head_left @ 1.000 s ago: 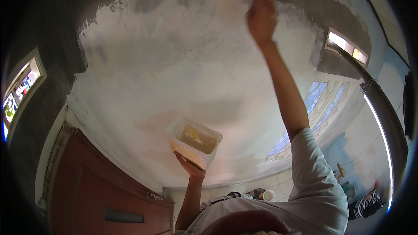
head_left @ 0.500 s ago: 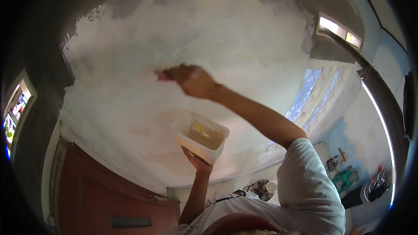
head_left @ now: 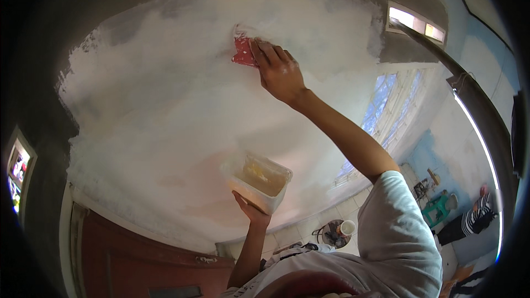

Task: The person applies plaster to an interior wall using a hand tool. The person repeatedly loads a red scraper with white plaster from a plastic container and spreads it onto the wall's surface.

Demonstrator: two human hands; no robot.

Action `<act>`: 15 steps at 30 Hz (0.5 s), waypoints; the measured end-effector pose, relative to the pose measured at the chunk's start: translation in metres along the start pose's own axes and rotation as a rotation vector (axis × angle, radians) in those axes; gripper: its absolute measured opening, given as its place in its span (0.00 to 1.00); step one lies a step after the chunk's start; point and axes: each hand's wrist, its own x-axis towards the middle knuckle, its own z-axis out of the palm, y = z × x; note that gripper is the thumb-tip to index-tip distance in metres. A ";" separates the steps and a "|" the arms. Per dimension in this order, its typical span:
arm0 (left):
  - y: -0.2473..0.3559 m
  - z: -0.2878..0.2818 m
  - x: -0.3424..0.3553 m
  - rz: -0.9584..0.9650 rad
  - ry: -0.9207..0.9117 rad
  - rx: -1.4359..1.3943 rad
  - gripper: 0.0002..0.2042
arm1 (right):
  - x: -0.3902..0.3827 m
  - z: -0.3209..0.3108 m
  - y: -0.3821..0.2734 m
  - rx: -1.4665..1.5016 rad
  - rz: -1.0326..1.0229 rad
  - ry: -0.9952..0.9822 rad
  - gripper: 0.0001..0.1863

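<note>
My right hand (head_left: 279, 69) grips a red scraper (head_left: 244, 52) flecked with white, its edge at the wall (head_left: 165, 105), which is coated in patchy white with bare dark grey around the coat. My left hand (head_left: 251, 209) holds a translucent, smeared plastic tub (head_left: 256, 190) from underneath, below the scraper; some pale yellowish material shows inside it, and part of that hand is hidden behind it.
Below stand a reddish-brown door (head_left: 132, 248), a round stool (head_left: 334, 237) with a white cup (head_left: 346, 227), and a green plastic seat (head_left: 433, 209). A person in stripes (head_left: 475, 218) is at right, near a long dark beam (head_left: 480, 110). A barred window (head_left: 381, 105) adjoins.
My right hand swept down and left from high on the wall, then rose a little, bringing the scraper into clearer view. My left hand still holds the tub, slightly farther right in the picture.
</note>
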 end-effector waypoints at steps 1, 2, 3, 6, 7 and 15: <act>-0.001 0.000 0.003 -0.013 -0.007 -0.007 0.43 | -0.003 -0.012 0.012 0.197 0.074 -0.135 0.25; -0.003 0.001 0.006 -0.028 -0.002 -0.025 0.43 | -0.002 -0.026 0.026 0.395 0.094 -0.217 0.24; -0.005 0.000 0.007 -0.029 -0.020 -0.013 0.43 | 0.007 -0.034 0.044 0.332 0.009 -0.082 0.26; -0.009 0.000 0.006 -0.002 0.003 0.006 0.43 | 0.053 -0.048 0.113 0.116 0.102 0.223 0.23; -0.009 0.000 0.006 -0.004 0.015 0.002 0.43 | 0.066 -0.050 0.132 0.186 0.290 0.252 0.23; -0.015 0.008 0.023 0.028 0.019 0.026 0.42 | 0.021 0.006 0.015 0.020 -0.051 0.032 0.27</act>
